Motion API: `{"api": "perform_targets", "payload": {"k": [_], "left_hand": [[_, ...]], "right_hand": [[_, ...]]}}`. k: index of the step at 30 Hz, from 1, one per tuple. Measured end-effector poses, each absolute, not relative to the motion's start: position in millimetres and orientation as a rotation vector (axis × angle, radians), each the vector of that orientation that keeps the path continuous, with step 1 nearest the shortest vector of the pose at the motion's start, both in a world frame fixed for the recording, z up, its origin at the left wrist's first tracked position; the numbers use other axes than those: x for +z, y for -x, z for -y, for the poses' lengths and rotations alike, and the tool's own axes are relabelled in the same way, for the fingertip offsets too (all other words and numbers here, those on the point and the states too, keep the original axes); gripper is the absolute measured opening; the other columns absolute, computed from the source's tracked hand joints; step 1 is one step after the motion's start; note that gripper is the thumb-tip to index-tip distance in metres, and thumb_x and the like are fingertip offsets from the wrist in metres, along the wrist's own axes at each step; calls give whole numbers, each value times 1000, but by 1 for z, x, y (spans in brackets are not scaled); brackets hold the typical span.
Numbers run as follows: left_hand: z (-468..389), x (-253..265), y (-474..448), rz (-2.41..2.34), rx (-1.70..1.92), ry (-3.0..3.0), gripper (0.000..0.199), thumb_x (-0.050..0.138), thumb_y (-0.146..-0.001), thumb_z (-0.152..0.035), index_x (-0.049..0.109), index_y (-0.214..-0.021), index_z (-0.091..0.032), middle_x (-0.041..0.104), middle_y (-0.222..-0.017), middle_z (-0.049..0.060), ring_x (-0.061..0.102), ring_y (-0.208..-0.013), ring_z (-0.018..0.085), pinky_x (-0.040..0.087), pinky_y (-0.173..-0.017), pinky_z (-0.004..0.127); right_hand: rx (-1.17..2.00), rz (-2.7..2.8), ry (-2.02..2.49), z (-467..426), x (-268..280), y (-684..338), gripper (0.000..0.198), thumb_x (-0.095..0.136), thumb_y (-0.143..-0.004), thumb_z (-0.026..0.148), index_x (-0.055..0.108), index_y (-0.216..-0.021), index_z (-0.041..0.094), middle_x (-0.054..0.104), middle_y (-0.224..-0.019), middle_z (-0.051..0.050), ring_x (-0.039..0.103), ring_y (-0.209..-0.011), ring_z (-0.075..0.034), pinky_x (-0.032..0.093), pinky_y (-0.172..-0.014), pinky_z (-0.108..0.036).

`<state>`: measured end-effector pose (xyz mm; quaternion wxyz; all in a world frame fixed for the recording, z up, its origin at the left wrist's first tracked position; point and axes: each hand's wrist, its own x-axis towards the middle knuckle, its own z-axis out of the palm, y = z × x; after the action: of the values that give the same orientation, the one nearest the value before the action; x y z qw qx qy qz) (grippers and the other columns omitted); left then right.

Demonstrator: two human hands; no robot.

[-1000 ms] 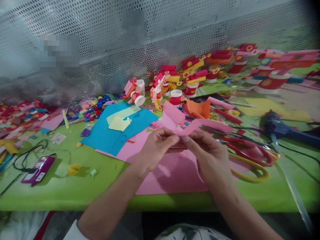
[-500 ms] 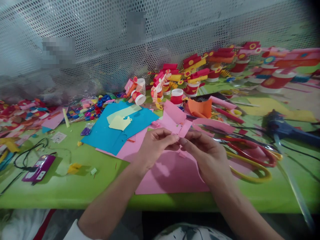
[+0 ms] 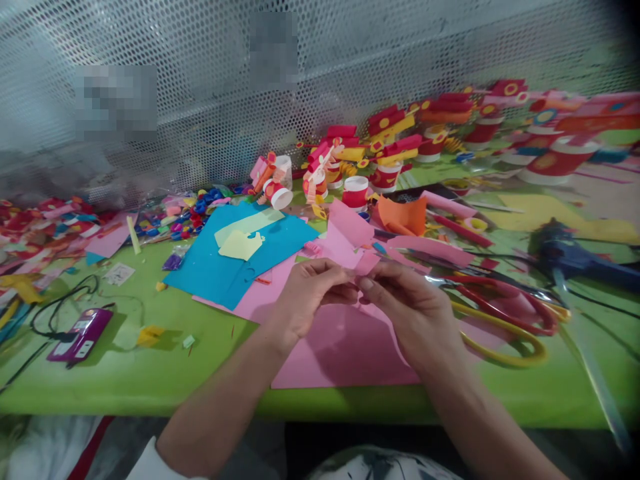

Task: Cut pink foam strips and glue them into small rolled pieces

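My left hand (image 3: 316, 293) and my right hand (image 3: 407, 303) meet in the middle of the view, both with fingers pinched. Between their fingertips is a small pink paper piece (image 3: 367, 262), partly hidden by the fingers. Below them a large pink sheet (image 3: 340, 353) lies flat on the green table. To the left a blue sheet (image 3: 240, 273) overlaps it, with pale yellow paper scraps (image 3: 243, 245) on top. Close to my right hand lie scissors (image 3: 505, 357) with red and yellow handles.
A dark blue glue gun (image 3: 580, 257) with a clear stick lies at the right. Red cups (image 3: 355, 193) and paper models (image 3: 390, 127) stand along the perforated metal panel (image 3: 210, 100). A purple device (image 3: 83, 335) with a cable is at left. An orange paper piece (image 3: 403, 215) lies behind my hands.
The pink piece has shifted slightly between my fingertips and shows less of its length above them. Both hands stay in nearly the same place. The view has moved very slightly.
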<state>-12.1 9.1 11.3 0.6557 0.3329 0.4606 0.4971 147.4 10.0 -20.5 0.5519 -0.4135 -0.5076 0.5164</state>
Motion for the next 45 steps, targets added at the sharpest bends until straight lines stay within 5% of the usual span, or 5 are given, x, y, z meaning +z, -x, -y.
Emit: {"api": "perform_targets", "payload": {"k": [13, 19, 26, 37, 45], "left_hand": [[-11, 11, 13, -947, 1152, -723, 25, 83, -76, -36, 70, -70, -16, 64, -65, 0, 65, -63, 14, 62, -74, 35], [-10, 12, 17, -977, 1100, -846, 25, 91, -67, -31, 72, -70, -15, 64, -72, -1, 60, -69, 10, 55, -73, 28], [-13, 12, 20, -1016, 1097, -953, 27, 91, -66, -36, 74, -72, -15, 60, -61, -3, 51, -58, 7, 42, -61, 25], [-12, 18, 23, -1033, 1033, -1024, 33, 91, -68, -41, 75, -73, -13, 66, -67, 1, 58, -66, 11, 46, -70, 29], [-13, 19, 25, -1025, 1026, -1080, 36, 90, -68, -47, 76, -73, -13, 66, -67, 2, 58, -69, 13, 47, -73, 30]], "right_hand": [[1006, 1388, 911, -9, -18, -146, 20, 76, -87, 18, 83, -95, 35, 75, -95, 0, 69, -84, -17, 58, -66, -26], [1041, 1405, 839, -8, -18, -147, 26, 75, -87, 14, 82, -94, 39, 71, -87, 4, 66, -74, -14, 56, -64, -25], [1076, 1326, 970, -8, -21, -148, 20, 83, -83, 27, 81, -103, 32, 74, -86, 1, 67, -72, -13, 56, -63, -25], [1157, 1251, 1001, -8, -23, -151, 28, 88, -79, 34, 80, -105, 28, 74, -88, 0, 65, -73, -12, 56, -64, -21], [1306, 1192, 885, -7, -26, -153, 16, 83, -86, 33, 82, -101, 34, 76, -91, 3, 68, -74, -10, 58, -70, -20]]}}
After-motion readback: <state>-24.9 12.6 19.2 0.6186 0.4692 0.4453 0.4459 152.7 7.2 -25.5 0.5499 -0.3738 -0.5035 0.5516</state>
